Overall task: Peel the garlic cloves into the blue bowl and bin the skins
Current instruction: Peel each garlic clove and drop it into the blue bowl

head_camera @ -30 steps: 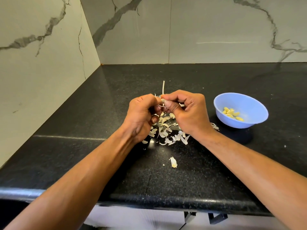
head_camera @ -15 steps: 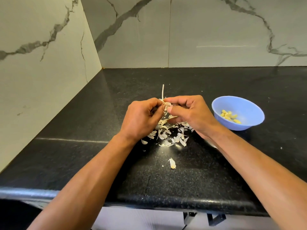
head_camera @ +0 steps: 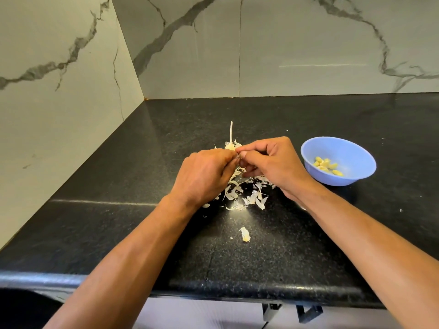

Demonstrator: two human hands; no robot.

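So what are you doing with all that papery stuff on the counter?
A person is peeling garlic. The left hand and right hand meet over the black counter, pinching a garlic clove between their fingertips. Loose skins lie in a heap under the hands, with one stray piece nearer the edge. A bare garlic stalk stands behind the hands. The blue bowl to the right holds several peeled cloves.

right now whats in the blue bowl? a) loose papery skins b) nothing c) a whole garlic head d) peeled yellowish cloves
d: a small cluster of peeled yellowish cloves lies inside the blue bowl, while the papery skins sit scattered on the black counter beneath the hands.
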